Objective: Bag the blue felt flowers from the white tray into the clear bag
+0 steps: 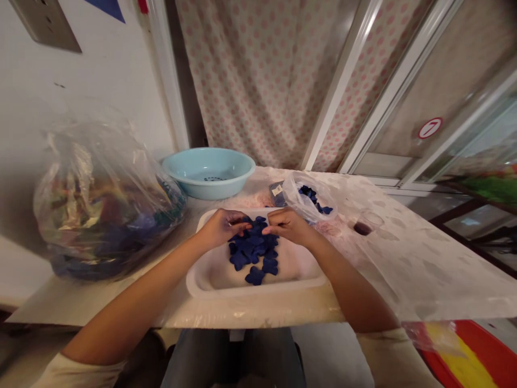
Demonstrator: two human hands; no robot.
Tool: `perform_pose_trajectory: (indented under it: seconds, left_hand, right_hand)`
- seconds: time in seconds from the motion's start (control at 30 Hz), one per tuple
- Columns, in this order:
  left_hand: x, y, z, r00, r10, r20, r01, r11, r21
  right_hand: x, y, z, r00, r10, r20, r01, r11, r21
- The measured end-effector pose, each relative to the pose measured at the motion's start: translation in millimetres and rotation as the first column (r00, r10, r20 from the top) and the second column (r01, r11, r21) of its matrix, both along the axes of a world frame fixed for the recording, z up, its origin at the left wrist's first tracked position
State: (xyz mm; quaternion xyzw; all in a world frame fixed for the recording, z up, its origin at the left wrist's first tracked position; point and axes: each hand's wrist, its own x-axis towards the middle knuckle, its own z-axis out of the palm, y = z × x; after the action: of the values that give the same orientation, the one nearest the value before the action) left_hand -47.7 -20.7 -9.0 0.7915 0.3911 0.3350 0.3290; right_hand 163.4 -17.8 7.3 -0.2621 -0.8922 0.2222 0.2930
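While the left grip [223, 228] and the right grip [288, 226] are curling toward each other, their fingertips are almost meeting, and neither grip is visibly released; whether either is clenched on a piece cannot be told. Directly beneath and touching them, dark blue flower-shaped cutouts [251, 250] are lying in a loose heap, spreading from the middle of a white rectangular plastic tray [256, 290] toward its far side. The tray is sitting near the near edge of the tabletop [420, 275], which is wearing a white mottled cover. Just beyond the tray on the right, a clear plastic bag of more dark blue cutouts [307, 196] is slumping beside a small dark labelled packet [278, 194]. Farther right, a small clear cup [367, 223] is holding a dark residue. At the far left, a pale blue plastic basin [209, 172] is standing against the wall, while a large clear bag of multicoloured material [103, 207] is bulging on the near left. Behind everything, a pink-dotted curtain [258, 81] is hanging, and a red-and-yellow object [464, 355] is showing below the tabletop on the near right.
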Motion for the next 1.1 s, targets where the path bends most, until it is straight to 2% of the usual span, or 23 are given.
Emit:
perform_pose_trajectory:
  seconds: [0.17,0.3,0.5,0.7,0.8,0.87,0.93,1.1]
  left_hand:
    - [2.8,0.0,2.2,0.995,0.074,0.067,-0.071,0.996,-0.049]
    - [3.5,-1.6,4.0,0.993,0.077,0.085,-0.073,0.996,-0.051]
    - [-0.8,3.6,-4.0,1.000,-0.011,0.012,0.010,0.996,0.084]
    - [-1.1,4.9,-3.4,0.984,-0.156,0.091,0.124,0.950,0.287]
    - [-0.9,7.0,-5.1,0.980,-0.172,0.105,0.123,0.924,0.362]
    - [-1.1,9.4,-7.8,0.979,-0.174,0.102,0.121,0.911,0.394]
    - [-1.7,11.5,-10.2,0.981,-0.174,0.088,0.124,0.903,0.411]
    - [-3.2,10.6,-9.5,0.983,-0.174,0.064,0.133,0.905,0.404]
  right_hand:
    - [2.0,8.6,-6.1,0.964,-0.243,-0.110,0.238,0.969,-0.060]
    - [3.8,16.3,-9.8,0.929,-0.340,-0.143,0.333,0.940,-0.074]
    - [4.3,18.5,-9.7,0.955,-0.286,-0.079,0.279,0.956,-0.084]
    - [5.0,13.6,-5.7,0.947,-0.318,-0.037,0.319,0.947,0.034]
    - [3.2,7.6,-1.0,0.981,-0.195,-0.009,0.194,0.972,0.133]
    - [1.3,4.9,0.1,0.998,-0.059,0.017,0.055,0.987,0.149]
    - [-0.3,4.1,-1.2,0.999,0.017,0.035,-0.022,0.989,0.147]
    - [-0.7,3.7,-4.0,1.000,0.001,0.001,-0.001,0.987,0.163]
